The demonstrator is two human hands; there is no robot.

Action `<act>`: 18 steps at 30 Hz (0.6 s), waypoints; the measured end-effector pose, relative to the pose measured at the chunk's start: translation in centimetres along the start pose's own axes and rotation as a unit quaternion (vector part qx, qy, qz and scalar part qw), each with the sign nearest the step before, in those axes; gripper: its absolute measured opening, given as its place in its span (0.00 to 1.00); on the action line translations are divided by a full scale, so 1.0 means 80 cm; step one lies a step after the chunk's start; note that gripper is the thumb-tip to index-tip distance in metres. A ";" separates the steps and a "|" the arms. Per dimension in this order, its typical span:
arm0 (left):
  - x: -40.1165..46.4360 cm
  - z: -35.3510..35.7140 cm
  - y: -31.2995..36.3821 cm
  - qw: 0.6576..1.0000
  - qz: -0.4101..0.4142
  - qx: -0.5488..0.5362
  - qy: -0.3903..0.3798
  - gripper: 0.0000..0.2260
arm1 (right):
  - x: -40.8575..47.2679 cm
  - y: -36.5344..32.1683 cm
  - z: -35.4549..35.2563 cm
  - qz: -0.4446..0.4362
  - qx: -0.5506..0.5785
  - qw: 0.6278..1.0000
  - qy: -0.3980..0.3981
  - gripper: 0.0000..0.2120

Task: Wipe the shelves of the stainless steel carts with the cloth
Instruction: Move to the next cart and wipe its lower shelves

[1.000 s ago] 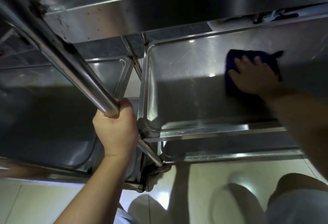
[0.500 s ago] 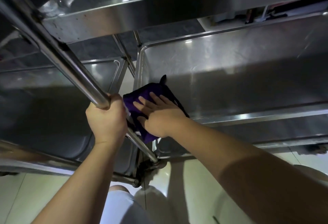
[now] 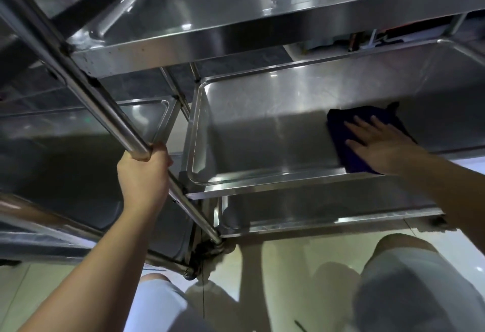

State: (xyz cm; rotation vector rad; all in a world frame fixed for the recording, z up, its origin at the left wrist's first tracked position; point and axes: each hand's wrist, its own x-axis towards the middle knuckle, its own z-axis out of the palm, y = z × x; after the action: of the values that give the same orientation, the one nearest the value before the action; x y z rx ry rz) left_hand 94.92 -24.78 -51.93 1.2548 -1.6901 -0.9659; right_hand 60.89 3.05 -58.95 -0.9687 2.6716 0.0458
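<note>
Right fingers: the right hand (image 3: 378,145) lies flat on the cloth (image 3: 349,147), fingers (image 3: 360,122) straight and a little spread, curled round nothing — pressing rather than gripping, likely so the whole palm drives the cloth across the steel.
Cloth: dark blue, folded into a pad, trapped under the right palm with its edges showing past the fingertips and on the side toward the post; it lies on the middle shelf, close to that shelf's near rim.
Middle shelf: the middle shelf (image 3: 262,132) is a shallow steel tray with a raised lip; bare metal stretches away from the fingertips toward the far corner, so by my reading much of it could yet take a pass.
Left fingers: the left hand (image 3: 143,174) is wrapped tight round the upright post (image 3: 99,95), thumb and fingers closed on the tube — probably to steady the cart against the push of the wiping hand.
Above the fingers: the top shelf (image 3: 236,11) overhangs the wiping hand and shades part of the tray.
Below the fingers: the bottom shelf (image 3: 315,210) sits under the near rim, no cloth on it.
Beyond the left hand: a second cart (image 3: 65,153) stands just beside the post.
Underfoot: pale tiled floor (image 3: 288,266).
</note>
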 end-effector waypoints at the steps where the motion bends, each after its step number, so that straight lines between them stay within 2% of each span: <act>1: -0.002 -0.003 0.003 1.000 0.002 0.021 0.004 0.11 | -0.001 0.001 -0.001 -0.003 0.001 1.000 -0.001 0.29; 3: -0.010 -0.009 0.007 0.997 0.011 0.070 -0.001 0.13 | -0.004 -0.001 -0.001 -0.008 0.007 1.000 -0.001 0.30; 6: -0.022 -0.021 0.003 0.989 0.022 0.136 -0.048 0.13 | -0.005 -0.002 -0.002 -0.012 0.006 1.000 -0.002 0.30; 8: -0.025 -0.032 -0.009 0.964 0.019 0.242 -0.107 0.13 | -0.005 -0.001 -0.003 -0.013 0.010 1.000 -0.005 0.30; 9: -0.027 -0.037 -0.014 0.934 0.015 0.322 -0.155 0.14 | -0.005 0.000 -0.003 -0.014 0.010 1.000 -0.004 0.30; 11: -0.039 -0.040 -0.021 0.830 0.011 0.480 -0.282 0.15 | -0.004 0.001 -0.004 -0.017 0.013 1.000 -0.005 0.30; 12: -0.049 -0.036 -0.021 0.788 0.020 0.516 -0.335 0.14 | -0.005 0.001 -0.004 -0.017 0.016 1.000 -0.006 0.30; 13: -0.059 -0.029 -0.018 0.770 0.034 0.516 -0.373 0.13 | -0.004 0.002 -0.004 -0.019 0.017 1.000 -0.007 0.30; 15: -0.081 0.001 -0.004 0.792 0.081 0.459 -0.395 0.11 | -0.005 0.001 -0.006 -0.020 0.017 1.000 -0.007 0.31; 18: -0.103 0.076 0.027 0.856 0.172 0.348 -0.342 0.08 | -0.001 0.001 -0.010 -0.027 0.009 1.000 0.012 0.32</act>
State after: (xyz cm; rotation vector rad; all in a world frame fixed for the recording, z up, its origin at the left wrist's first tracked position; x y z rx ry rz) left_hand 90.09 -15.63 -53.59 0.9974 -2.8995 -0.6089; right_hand 60.72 3.07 -58.13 -1.0406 2.6617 -0.0017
